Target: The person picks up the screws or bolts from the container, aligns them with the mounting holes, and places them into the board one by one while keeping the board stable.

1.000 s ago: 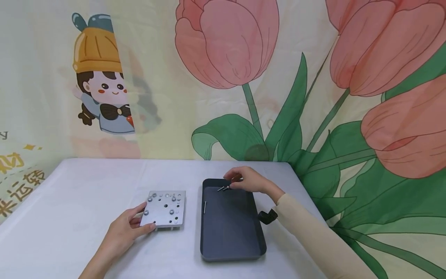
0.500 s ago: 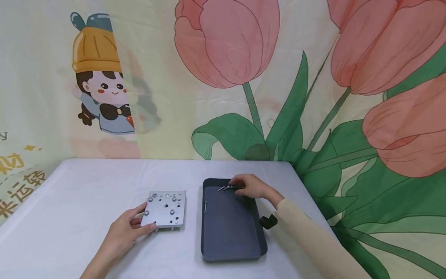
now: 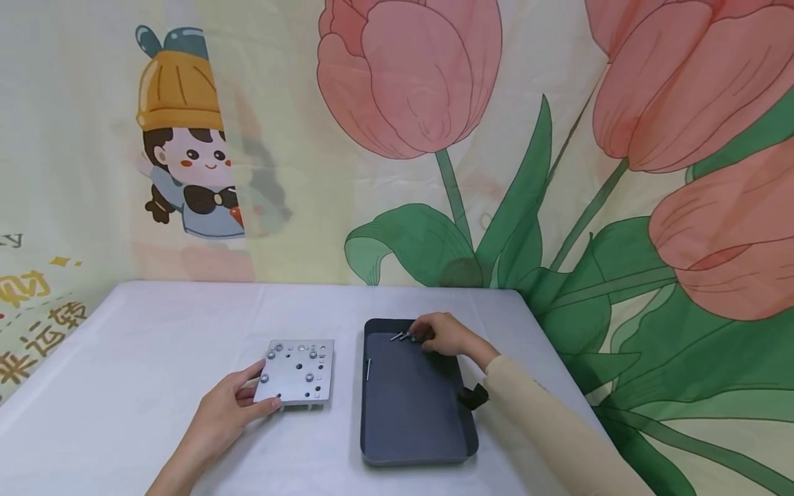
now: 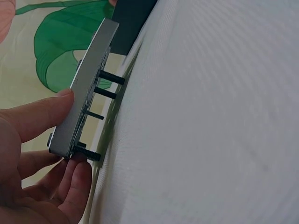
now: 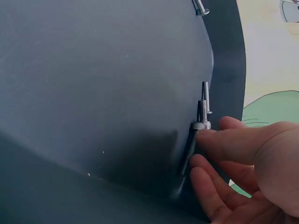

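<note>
A square silver metal plate (image 3: 298, 377) with several holes and bolts is gripped at its left side by my left hand (image 3: 226, 413). In the left wrist view, the thumb lies on the edge of the plate (image 4: 84, 93), and threaded bolt shanks (image 4: 112, 77) stick out of its underside. My right hand (image 3: 449, 336) is at the far right corner of the dark grey tray (image 3: 412, 406). Its thumb and fingertips pinch a bolt (image 5: 189, 151) in the right wrist view. Other bolts (image 5: 207, 95) lie against that one; the fingers hide part of them.
One more bolt (image 3: 369, 370) lies along the tray's left wall. A white cloth (image 3: 124, 399) covers the table. Behind it hangs a curtain (image 3: 298, 138) printed with tulips and a cartoon figure. A black wrist strap piece (image 3: 474, 397) is by the right sleeve.
My right hand has come down and slightly nearer at the tray's far corner, and its fingers now sit closer round the bolts. The left hand and plate hold their place.
</note>
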### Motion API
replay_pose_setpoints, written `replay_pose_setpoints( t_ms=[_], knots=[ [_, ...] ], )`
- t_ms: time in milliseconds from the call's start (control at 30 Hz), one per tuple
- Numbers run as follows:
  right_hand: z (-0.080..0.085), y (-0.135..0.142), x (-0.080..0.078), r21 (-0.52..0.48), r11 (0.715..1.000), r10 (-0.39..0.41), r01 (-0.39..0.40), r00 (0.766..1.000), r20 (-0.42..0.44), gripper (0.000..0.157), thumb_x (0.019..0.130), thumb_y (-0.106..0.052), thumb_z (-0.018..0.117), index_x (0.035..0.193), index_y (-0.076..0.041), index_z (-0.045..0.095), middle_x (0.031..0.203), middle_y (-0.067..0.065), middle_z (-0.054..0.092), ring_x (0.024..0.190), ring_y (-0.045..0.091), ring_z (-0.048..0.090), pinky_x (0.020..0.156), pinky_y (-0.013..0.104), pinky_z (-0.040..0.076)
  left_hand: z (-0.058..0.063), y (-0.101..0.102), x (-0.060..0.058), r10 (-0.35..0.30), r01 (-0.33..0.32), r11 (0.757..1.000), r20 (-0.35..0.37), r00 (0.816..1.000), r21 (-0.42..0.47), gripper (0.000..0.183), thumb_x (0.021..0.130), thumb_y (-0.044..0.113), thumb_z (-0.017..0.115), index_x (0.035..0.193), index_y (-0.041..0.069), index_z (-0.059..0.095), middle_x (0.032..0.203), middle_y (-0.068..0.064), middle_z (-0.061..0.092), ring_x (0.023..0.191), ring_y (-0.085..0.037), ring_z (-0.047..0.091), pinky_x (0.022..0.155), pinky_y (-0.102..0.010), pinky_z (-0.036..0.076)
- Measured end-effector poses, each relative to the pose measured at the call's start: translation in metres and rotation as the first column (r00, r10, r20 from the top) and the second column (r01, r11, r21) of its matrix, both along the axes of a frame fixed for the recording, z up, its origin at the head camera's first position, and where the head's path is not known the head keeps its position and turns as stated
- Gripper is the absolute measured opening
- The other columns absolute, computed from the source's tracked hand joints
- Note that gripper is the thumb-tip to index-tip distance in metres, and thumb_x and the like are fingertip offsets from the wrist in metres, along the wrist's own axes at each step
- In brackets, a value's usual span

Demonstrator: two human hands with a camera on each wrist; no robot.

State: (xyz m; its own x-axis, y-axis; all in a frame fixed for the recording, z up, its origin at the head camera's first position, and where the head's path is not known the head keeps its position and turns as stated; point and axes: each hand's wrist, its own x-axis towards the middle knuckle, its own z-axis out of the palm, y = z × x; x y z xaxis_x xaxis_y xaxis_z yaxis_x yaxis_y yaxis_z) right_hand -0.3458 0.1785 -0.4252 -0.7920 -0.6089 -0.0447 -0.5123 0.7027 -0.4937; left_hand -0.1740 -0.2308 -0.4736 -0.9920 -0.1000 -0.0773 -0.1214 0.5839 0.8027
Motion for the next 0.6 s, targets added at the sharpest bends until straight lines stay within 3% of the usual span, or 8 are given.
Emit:
replay_pose_setpoints(
  t_ms=[600],
  knots=[
    [-0.002, -0.013, -0.001, 0.041, 0.994, -0.096, 0.097, 0.995, -0.035, 0.028, 0.089, 0.008, 0.08, 0.115, -0.002, 0.078, 0.104, 0.01, 0.077, 0.095, 0.023, 0.071, 0.084, 0.038, 0.058, -0.001, 0.001, 0.001, 0.01, -0.01, 1.0, 0.004, 1.0, -0.008, 0.103, 0.082, 0.053, 0.09, 0.164, 0.012, 0.042, 0.15, -0.025, 0.055, 0.124, -0.033, 0.063, 0.09, -0.033, 0.054]
  ],
)
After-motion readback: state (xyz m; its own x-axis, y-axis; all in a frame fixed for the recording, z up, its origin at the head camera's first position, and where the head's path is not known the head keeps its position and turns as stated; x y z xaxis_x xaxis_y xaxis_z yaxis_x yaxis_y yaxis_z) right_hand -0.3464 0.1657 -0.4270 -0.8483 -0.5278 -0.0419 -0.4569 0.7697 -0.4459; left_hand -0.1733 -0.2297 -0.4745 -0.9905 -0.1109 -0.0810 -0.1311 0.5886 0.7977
